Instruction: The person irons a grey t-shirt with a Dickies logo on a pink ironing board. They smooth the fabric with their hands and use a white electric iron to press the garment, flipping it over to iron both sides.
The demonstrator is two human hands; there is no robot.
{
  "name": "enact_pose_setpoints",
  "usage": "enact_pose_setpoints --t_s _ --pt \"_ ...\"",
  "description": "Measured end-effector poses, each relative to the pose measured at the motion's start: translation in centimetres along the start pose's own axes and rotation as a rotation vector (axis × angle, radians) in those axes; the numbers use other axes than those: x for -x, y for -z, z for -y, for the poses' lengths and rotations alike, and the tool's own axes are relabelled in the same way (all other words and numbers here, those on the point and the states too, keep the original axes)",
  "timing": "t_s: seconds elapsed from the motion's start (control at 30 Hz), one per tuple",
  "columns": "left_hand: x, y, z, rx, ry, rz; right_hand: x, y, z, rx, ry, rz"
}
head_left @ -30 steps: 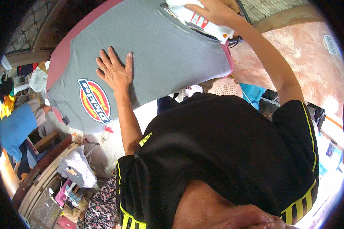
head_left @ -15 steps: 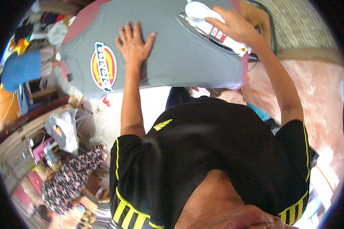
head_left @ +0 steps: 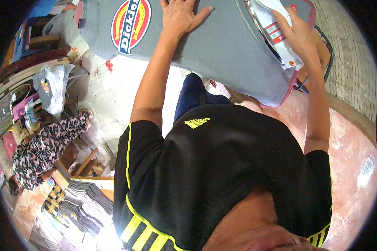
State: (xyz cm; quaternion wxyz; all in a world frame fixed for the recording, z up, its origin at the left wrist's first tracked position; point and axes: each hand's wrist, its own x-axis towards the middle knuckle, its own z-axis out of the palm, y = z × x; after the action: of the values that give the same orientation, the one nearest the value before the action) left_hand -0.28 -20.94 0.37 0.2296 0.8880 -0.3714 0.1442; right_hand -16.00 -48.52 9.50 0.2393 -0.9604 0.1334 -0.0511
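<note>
A grey shirt point(head_left: 222, 54) with maroon edges is spread over a raised surface in front of me. A round red and yellow printed emblem point(head_left: 132, 25) lies on its left part. My left hand point(head_left: 182, 16) presses flat on the cloth, right of the emblem, with thumb spread and fingertips cut off by the picture's top edge. Toward the shirt's right end, my right hand point(head_left: 300, 35) is closed around a white clothes iron point(head_left: 276, 35) with red markings. The iron's metal soleplate rests on the cloth; its front end is out of the picture.
Under the shirt's right end a brown board with a dark metal frame point(head_left: 331, 54) shows. At left, another person in patterned clothes point(head_left: 46, 146) is near a plastic-wrapped grey garment point(head_left: 54, 90). Stacked dark folded garments point(head_left: 81, 205) lie at lower left. A pinkish wall point(head_left: 352, 154) stands right.
The view has shifted, so shirt, hands and iron sit higher and farther right in the picture. My left hand stays flat on the cloth and my right hand keeps its hold on the iron.
</note>
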Motion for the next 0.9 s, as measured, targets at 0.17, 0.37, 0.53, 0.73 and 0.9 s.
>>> enact_pose_setpoints --t_s 0.17,0.37,0.53,0.73,0.9 --pt "0.2 -0.2 0.3 0.034 -0.012 -0.035 0.5 0.9 2.7 0.117 -0.134 0.043" --pt "0.0 -0.2 0.3 0.022 -0.004 -0.042 -0.1 0.4 1.3 0.092 -0.063 0.017" --pt "0.0 -0.2 0.5 0.028 0.001 -0.026 0.4 0.7 3.0 0.117 -0.138 -0.004" --pt "0.2 -0.5 0.4 0.025 -0.002 -0.049 0.3 0.9 2.4 0.064 -0.128 0.030" --pt "0.1 -0.4 0.3 0.041 -0.002 -0.046 0.3 1.1 2.7 0.084 -0.125 0.019"
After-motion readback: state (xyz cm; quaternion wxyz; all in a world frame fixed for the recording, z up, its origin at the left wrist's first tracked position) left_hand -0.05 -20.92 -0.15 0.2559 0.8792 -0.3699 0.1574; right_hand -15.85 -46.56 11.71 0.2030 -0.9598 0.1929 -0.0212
